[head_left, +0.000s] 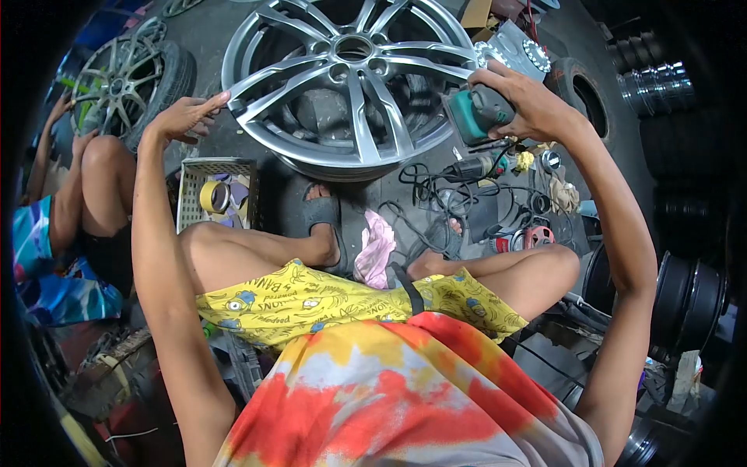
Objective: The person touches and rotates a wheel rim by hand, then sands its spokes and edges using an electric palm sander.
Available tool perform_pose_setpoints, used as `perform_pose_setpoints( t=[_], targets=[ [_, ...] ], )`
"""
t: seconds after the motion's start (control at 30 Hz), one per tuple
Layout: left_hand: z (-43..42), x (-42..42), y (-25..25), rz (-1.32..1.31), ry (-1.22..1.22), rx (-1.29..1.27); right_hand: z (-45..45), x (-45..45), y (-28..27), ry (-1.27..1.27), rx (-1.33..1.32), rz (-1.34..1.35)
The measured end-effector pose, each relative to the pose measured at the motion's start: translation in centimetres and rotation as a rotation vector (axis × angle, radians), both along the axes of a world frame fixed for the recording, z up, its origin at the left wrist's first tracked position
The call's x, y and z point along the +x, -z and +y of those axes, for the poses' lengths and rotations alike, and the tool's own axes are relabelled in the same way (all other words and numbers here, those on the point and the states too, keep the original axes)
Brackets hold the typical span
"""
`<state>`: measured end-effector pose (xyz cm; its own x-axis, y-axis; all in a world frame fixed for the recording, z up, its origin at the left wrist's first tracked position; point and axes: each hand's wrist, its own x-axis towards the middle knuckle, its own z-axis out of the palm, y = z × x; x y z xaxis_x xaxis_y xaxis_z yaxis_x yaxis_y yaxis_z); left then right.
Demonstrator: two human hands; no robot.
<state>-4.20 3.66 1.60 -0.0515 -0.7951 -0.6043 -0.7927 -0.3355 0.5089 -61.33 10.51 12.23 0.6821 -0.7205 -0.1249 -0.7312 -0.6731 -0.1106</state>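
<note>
A silver multi-spoke alloy wheel rim [364, 101] lies face up in front of my knees, with its near edge tilted toward me. At its left edge my left hand [191, 118] touches the lip with an outstretched digit, the other fingers apart and loosely bent below. My right hand [523, 97] is wrapped over the top of a teal and dark sander [476, 115]. The sander stands against the right side of the rim, its flat pad turned toward the outer lip. How much of the pad touches the metal is hidden.
Left of my leg stands a plastic basket [187, 194] with a tape roll [214, 197]. A power tool [467, 170], tangled cables [424, 187] and a pink cloth [375, 249] lie on the floor. Another person [105, 183] sits at left beside a wheel [118, 87]; stacked rims [657, 87] stand right.
</note>
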Motion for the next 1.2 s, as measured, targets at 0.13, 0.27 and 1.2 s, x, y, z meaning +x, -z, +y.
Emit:
perform_pose_setpoints(
  t=[0.13,0.27,1.2],
  targets=[
    [-0.1,-0.1,-0.1,0.01,-0.012,0.002,1.9,1.7,0.0,-0.034,0.08,-0.071],
    [-0.2,-0.6,-0.3,0.001,0.004,-0.028,2.9,3.2,0.4,-0.095,0.057,-0.072],
    [-0.6,-1.9,-1.1,0.009,0.011,-0.085,9.1,7.9,1.5,0.129,0.009,-0.17]
  ],
)
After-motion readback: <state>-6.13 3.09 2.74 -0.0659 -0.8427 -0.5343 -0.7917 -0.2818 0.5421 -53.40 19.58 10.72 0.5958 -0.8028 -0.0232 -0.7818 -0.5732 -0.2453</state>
